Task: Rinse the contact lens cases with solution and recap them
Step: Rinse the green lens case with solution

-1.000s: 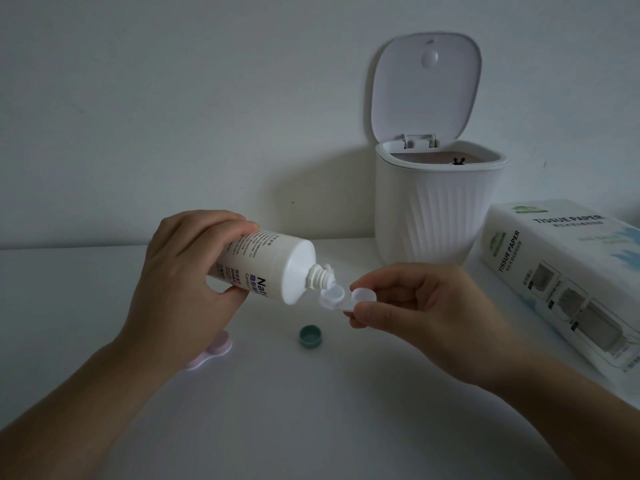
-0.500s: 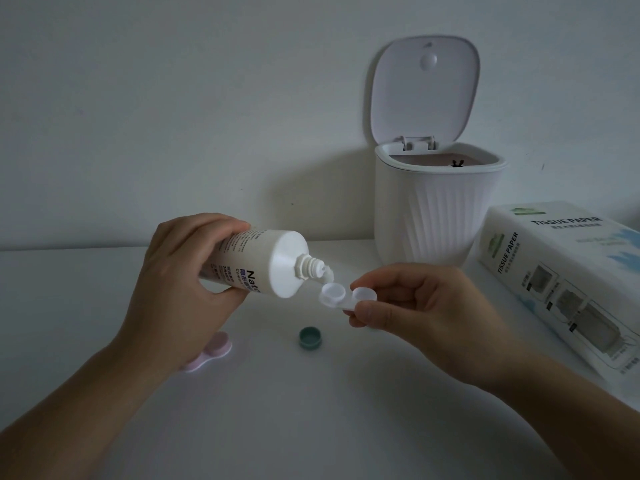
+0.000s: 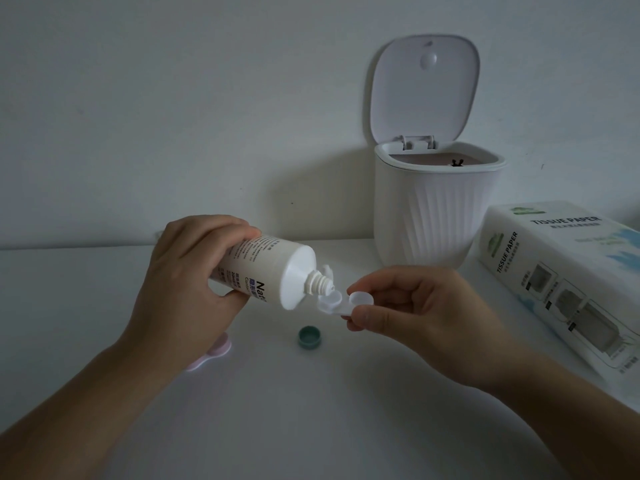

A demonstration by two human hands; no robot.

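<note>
Left hand point(image 3: 183, 292) grip wraps solution bottle point(image 3: 266, 273), tilted, nozzle at near well of white lens case point(image 3: 341, 303). Right hand point(image 3: 412, 306) grip pinches case's far end. Green cap point(image 3: 309, 337) on counter point(image 3: 311, 410) below; pink case point(image 3: 211, 355) under left wrist.

Tissue pack point(image 3: 568, 271) reads "TISSUE PAPER"; bottle point(image 3: 266, 271) perhaps "Nat".

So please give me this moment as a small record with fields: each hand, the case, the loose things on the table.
left hand: grips the solution bottle, tilted, nozzle at the case's left well
right hand: pinches the white lens case, both wells uncapped
green cap: lies on the table, open side up
pink lens case: on the table, partly behind the left wrist
bin: lid raised
tissue pack: at right
</note>
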